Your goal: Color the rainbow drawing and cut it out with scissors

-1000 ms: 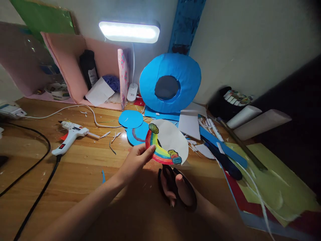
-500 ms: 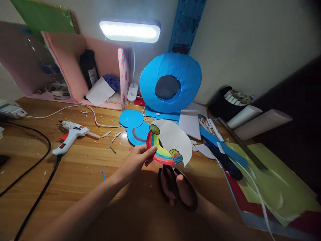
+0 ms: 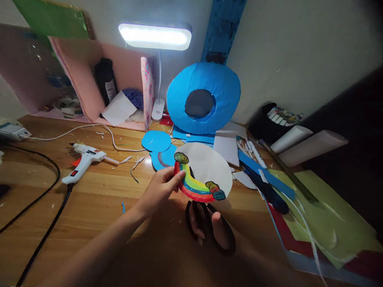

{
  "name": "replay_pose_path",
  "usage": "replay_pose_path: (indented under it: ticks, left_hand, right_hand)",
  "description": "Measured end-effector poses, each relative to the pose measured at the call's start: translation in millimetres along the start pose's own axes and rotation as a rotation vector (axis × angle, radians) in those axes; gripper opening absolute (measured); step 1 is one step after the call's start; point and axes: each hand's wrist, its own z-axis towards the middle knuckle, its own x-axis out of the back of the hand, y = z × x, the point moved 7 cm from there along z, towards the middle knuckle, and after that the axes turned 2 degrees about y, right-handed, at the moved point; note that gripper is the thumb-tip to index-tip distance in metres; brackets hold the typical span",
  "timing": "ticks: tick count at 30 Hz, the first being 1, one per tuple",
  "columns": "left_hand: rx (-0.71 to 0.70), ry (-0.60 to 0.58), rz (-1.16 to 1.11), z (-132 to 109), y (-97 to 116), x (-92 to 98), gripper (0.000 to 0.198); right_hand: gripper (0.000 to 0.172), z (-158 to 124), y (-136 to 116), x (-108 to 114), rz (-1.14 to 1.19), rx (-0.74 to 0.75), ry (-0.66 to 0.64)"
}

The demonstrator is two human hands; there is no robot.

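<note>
A round white paper with a painted rainbow and small clouds along its lower left is pinched at the left edge by my left hand, thumb on top. My right hand is below it, with fingers through the handle loops of black scissors. The handles are spread apart. Most of the blades are hidden under the paper; a dark bit of blade shows beside the rainbow's inner edge. Blue paper discs lie just behind my left hand.
A white glue gun with a black cable lies at the left. Behind stand a lit lamp, a pink box and a large blue ring. Blue strips, a dark-handled tool and green sheets are on the right.
The paper has turned slightly and its right side has moved right and down. The scissor handles have spread a little wider, the left loop shifting left.
</note>
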Motion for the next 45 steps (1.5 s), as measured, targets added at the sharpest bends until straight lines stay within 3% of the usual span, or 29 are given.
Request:
replay_pose_path:
  ticks: [6, 19, 24, 30, 37, 45]
  left_hand:
    - [0.006, -0.022, 0.001, 0.1, -2.4, -3.0, 0.036]
    - [-0.012, -0.007, -0.010, -1.6, -1.4, -2.4, 0.036]
    - [-0.019, 0.036, -0.012, -1.4, -2.1, 0.8, 0.035]
    - [-0.035, 0.089, 0.033, -0.4, 0.5, 6.0, 0.037]
    - [-0.005, 0.040, 0.072, 1.2, 1.3, 3.9, 0.040]
    - [0.011, 0.019, 0.042, 2.1, -0.2, 2.9, 0.039]
  right_hand:
    - [0.076, -2.5, 13.0, 3.4, 0.099, 0.027, 0.028]
    - [0.067, -0.5, 6.6, 8.7, 0.003, 0.030, 0.040]
    - [0.064, -2.3, 11.9, 8.6, 0.046, 0.007, 0.031]
    - [0.065, -0.9, -1.0, 6.0, -0.042, 0.011, 0.003]
    - [0.074, 0.8, 4.7, 4.0, -0.057, 0.002, -0.024]
    - [0.068, 0.4, 5.3, 9.1, -0.064, 0.021, -0.005]
